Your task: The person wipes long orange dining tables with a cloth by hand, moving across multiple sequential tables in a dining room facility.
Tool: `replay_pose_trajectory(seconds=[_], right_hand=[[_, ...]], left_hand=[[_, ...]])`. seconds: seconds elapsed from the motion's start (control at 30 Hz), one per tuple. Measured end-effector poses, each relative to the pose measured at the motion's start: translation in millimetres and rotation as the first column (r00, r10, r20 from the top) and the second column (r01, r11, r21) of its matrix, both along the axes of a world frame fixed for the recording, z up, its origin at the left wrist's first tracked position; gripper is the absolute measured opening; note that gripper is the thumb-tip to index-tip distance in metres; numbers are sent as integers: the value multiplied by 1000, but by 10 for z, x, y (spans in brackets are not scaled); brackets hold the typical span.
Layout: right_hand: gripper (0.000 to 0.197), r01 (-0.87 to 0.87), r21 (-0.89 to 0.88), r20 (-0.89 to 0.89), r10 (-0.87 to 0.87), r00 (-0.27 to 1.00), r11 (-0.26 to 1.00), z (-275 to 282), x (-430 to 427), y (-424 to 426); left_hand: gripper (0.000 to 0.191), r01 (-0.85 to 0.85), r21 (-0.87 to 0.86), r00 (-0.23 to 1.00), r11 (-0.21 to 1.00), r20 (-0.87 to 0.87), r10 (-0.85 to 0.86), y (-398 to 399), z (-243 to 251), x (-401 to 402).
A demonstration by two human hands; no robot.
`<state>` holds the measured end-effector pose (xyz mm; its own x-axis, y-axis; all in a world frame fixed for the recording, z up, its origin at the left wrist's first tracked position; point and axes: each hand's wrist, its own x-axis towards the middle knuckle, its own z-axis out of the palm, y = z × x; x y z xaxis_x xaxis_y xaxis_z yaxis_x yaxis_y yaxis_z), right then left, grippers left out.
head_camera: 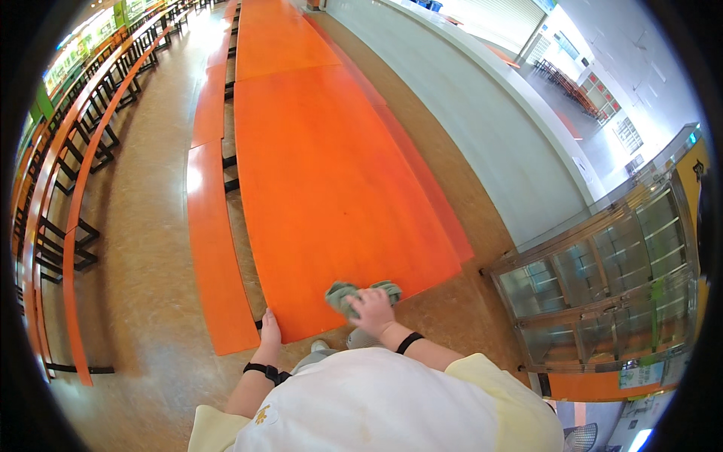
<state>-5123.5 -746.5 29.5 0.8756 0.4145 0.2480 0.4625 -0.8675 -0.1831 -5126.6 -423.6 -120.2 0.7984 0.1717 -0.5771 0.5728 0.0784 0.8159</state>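
A long orange dining table stretches away before me. At its near end, my right hand presses a bunched grey-green cloth onto the tabletop; the cloth sticks out on both sides of the fingers. My left hand rests at the table's near left corner, with its palm against the edge and nothing seen in it. Part of that hand's grip is hidden by the angle. A small dark speck lies on the orange surface ahead of the cloth.
An orange bench runs along the table's left side, another along its right. Beyond the right bench stands a pale counter wall. A glass-doored metal cabinet is at the right. More tables and benches line the left.
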Motion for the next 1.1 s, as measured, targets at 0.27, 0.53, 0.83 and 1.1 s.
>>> replay_pose_trajectory(seconds=[0.27,0.53,0.83,1.1], right_hand=[[58,-91,-48,7,92,996,995,35,663,-291],[56,-65,-38,-28,64,998,997,-35,2227,-203],[55,78,-76,-104,-85,991,994,75,3911,323],[50,1,-63,-137,-10,991,998,181,4053,295]], left_hand=[[72,-124,18,966,992,-228,125,-431,499,-12],[72,-158,431,981,888,-32,190,-521,641,-259],[66,-73,730,961,679,-132,245,-535,832,-510],[67,-59,790,942,611,-158,295,-630,791,-544]])
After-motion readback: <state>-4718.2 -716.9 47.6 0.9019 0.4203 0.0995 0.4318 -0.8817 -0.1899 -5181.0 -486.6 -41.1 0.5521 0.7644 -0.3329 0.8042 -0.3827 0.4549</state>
